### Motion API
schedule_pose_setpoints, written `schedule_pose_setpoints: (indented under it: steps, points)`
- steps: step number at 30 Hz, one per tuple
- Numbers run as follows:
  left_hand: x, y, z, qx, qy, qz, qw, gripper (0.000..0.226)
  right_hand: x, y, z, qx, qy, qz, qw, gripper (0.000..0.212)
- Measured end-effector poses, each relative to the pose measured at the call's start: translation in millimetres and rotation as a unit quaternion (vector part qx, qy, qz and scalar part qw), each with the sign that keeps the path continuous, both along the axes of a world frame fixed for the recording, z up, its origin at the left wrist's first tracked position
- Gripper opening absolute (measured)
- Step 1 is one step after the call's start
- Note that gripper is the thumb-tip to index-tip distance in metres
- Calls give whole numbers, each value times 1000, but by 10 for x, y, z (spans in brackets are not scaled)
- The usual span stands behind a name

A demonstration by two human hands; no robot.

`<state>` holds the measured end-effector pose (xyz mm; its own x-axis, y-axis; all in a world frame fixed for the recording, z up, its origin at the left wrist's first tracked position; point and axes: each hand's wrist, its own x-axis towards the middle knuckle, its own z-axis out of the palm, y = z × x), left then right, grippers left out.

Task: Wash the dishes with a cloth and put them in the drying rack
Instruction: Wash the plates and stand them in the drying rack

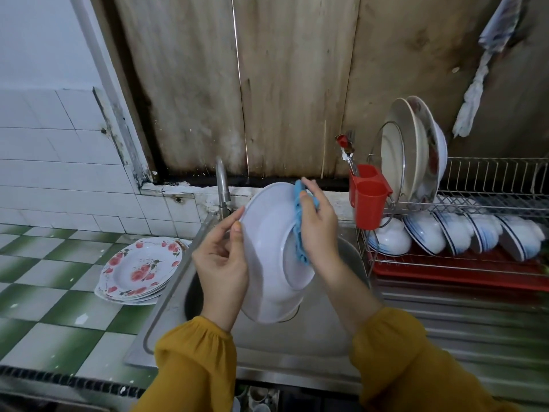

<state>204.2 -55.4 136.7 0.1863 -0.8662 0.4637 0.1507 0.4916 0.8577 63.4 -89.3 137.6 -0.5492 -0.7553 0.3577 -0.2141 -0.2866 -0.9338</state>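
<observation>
You stand at a tabletop (44, 307) of green and white checked tiles, with a steel sink (160, 316) set into it. Behind the sink runs a wall of stained wooden boards (282, 84), and white wall tiles (59, 162) cover the left side. A steel tap (222, 188) rises at the back of the sink. A stack of flowered plates (139, 269) sits on the tabletop just left of the sink.

To your right stands a wire drying rack (490, 179). Large plates (398, 156) stand on edge at the left end of its top tier, and a row of blue-striped bowls (454, 236) leans in the lower tier above a red tray (445, 269). A red cutlery holder (368, 197) hangs on the rack's left end.

You hold a white plate (267, 248) over the sink, tipped up on its edge. Its long axis runs from the far end near the tap down toward your body. Its underside, with the foot ring, faces right toward your right hand.

Your hands are apart, one on each side of the plate. Your left hand (221, 263) pinches the left rim between thumb and fingers. Your right hand (318, 230) grips a blue cloth (298, 230) and presses it against the underside near the far rim. Both sleeves (196, 367) are mustard yellow.
</observation>
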Motion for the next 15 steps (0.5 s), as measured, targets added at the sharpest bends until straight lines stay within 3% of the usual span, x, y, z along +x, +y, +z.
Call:
schedule_pose_setpoints:
  steps: [1, 3, 5, 7, 9, 12, 13, 15]
  points:
    - [-8, 3, 2, -1, 3, 9, 1000, 31, 14, 6, 17, 10, -2, -2, 1000, 37]
    - [6, -17, -1, 5, 17, 32, 999, 29, 122, 113, -49, -51, 132, 4, 990, 44]
    - [54, -61, 10, 32, 48, 55, 997, 28, 250, 255, -210, -125, 287, 50, 948, 49]
    - [119, -104, 17, 58, 64, 68, 994, 25, 241, 349, -424, -148, 378, 102, 908, 50]
    - [145, -94, 39, 61, 53, 64, 995, 23, 122, 320, -537, -127, 346, 89, 925, 47]
    - [82, -27, 64, 38, 37, 42, 998, 24, 20, 156, -407, -50, 156, 21, 986, 44]
    - [55, -13, 73, 33, 36, 38, 998, 25, 38, 117, -324, -39, 132, 9, 990, 46]
    - [27, -1, 91, 28, 44, 42, 998, 26, 164, 142, -234, -60, 169, 22, 984, 50]
